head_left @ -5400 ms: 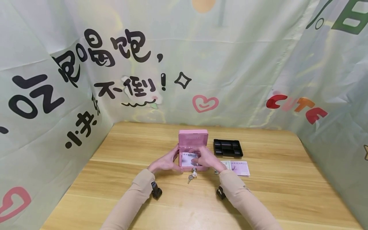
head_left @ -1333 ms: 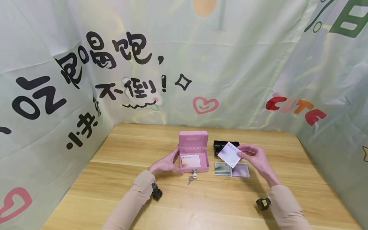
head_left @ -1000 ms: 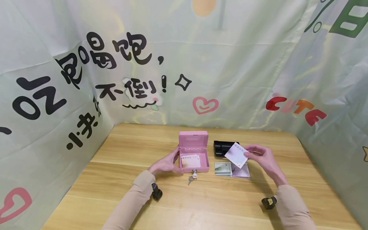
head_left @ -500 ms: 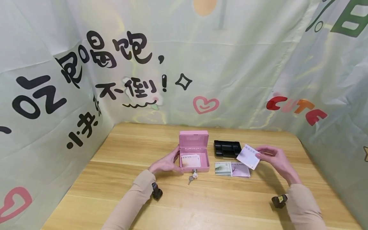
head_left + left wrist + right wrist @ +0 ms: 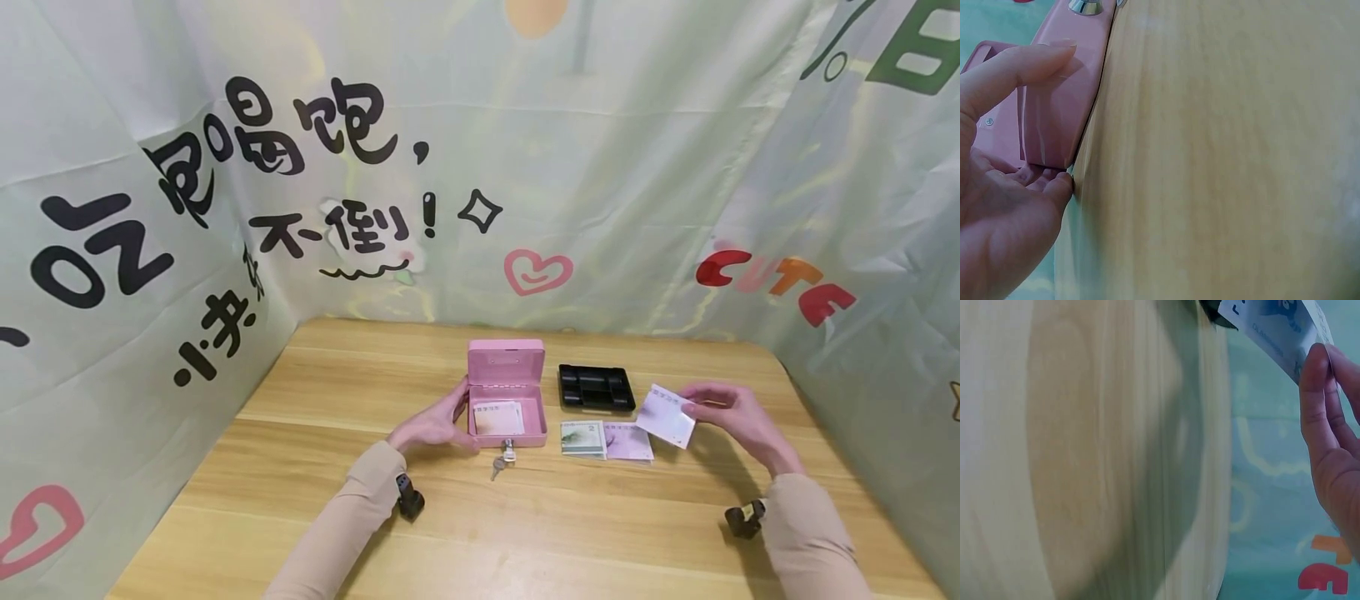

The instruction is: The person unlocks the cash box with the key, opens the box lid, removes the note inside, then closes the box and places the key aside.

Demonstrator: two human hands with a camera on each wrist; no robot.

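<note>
A small pink cash box (image 5: 534, 417) stands on the table with its lid (image 5: 506, 362) raised. Pale printed notes (image 5: 495, 419) lie inside it, and a key (image 5: 498, 467) hangs from its front lock. My left hand (image 5: 435, 419) grips the box's left end; in the left wrist view its thumb lies on the front and the fingers bend behind the corner. Off to the right, my right hand (image 5: 735, 414) pinches a pale purple play banknote (image 5: 666, 415) by its edge, above the table. Whether it is one note or more, I cannot tell.
A black compartment tray (image 5: 597, 388) sits right of the box. Before it lie a green note (image 5: 582, 439) and a purple note (image 5: 628, 441), side by side. Printed cloth curtains (image 5: 630, 192) close off the wooden table (image 5: 480, 533) at the back and sides.
My right hand, in the box at first, has lifted out a purple note and carried it rightward past the tray and the laid-out notes. My left hand stays on the box.
</note>
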